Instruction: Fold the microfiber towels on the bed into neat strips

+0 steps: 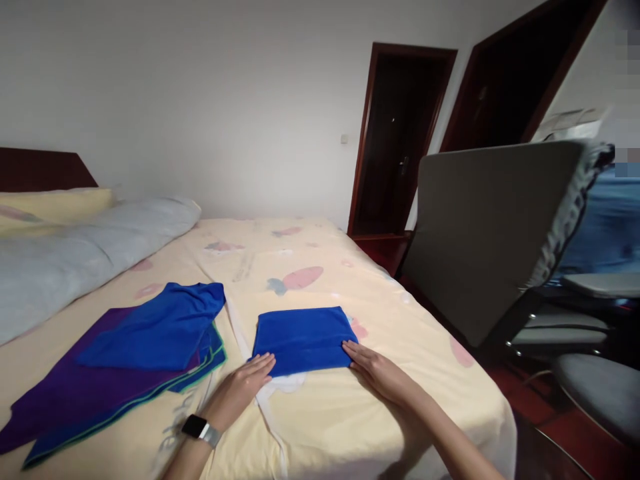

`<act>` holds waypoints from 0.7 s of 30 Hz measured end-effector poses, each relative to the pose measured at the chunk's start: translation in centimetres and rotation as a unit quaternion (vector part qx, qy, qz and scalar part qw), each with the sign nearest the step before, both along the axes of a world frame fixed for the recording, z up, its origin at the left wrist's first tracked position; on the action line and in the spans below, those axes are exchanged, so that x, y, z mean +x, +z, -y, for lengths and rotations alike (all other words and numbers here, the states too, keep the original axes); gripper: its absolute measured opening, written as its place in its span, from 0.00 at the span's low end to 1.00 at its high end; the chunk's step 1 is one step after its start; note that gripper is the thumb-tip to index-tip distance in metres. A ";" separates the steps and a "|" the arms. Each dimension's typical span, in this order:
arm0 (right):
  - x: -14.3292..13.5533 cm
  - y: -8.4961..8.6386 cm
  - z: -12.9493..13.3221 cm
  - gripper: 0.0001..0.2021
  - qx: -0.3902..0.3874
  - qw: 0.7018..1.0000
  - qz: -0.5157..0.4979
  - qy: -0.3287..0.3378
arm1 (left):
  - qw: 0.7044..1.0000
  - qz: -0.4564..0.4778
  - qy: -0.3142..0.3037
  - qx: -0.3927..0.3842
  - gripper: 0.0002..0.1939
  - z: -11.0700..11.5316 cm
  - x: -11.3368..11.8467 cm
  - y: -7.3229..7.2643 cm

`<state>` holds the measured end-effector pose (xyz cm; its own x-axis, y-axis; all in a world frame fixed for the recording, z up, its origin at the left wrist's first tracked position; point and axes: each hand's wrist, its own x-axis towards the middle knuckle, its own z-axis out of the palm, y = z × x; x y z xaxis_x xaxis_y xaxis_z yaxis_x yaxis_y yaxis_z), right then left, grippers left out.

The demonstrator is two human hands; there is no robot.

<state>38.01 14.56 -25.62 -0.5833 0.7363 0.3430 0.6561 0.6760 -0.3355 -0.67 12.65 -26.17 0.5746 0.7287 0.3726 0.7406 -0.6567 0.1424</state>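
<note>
A blue cloth [305, 340], folded into a neat rectangle, lies flat on the bed in front of me. My left hand [244, 388], with a smartwatch [195, 427] on its wrist, rests its outstretched fingers on the cloth's near left corner. On the opposite side, my right hand [379, 373] lays its extended fingers on the right edge. Both thumbs are mostly hidden. To the left is a loose pile: a crumpled blue cloth [160, 327] on top of a purple cloth [55, 393], with green-edged blue cloth [125, 407] showing beneath.
The bed's pale yellow sheet [320, 427] has a carrot print. A grey rolled quilt [100, 247] and a yellow pillow [55, 203] lie at the left. Beyond the bed's right edge stand a large dark panel [490, 233] and a grey stool [600, 393]. A dark door [395, 147] is behind.
</note>
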 end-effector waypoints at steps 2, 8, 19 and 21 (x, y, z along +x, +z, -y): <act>-1.0 0.9 0.0 0.22 0.027 1.000 0.005 0.003 | 0.999 -0.011 0.003 0.036 0.21 0.3 0.6 0.9; -8.1 1.5 0.9 0.22 0.092 0.995 0.008 0.041 | 0.990 -0.061 -0.053 0.116 0.22 -0.2 5.0 1.4; -1.0 -0.6 -0.4 0.24 0.008 0.999 0.022 -0.022 | 0.999 -0.028 0.006 0.013 0.24 -1.1 0.2 -0.4; 0.3 -0.6 -0.4 0.25 -0.008 0.999 0.024 -0.026 | 0.999 -0.032 0.010 0.005 0.24 -0.8 -0.1 -0.2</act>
<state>38.32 15.01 -26.23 -0.5595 0.7713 0.3034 0.7059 0.6353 -0.3132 -0.79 13.48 -26.38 0.5827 0.7370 0.3425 0.7609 -0.6428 0.0886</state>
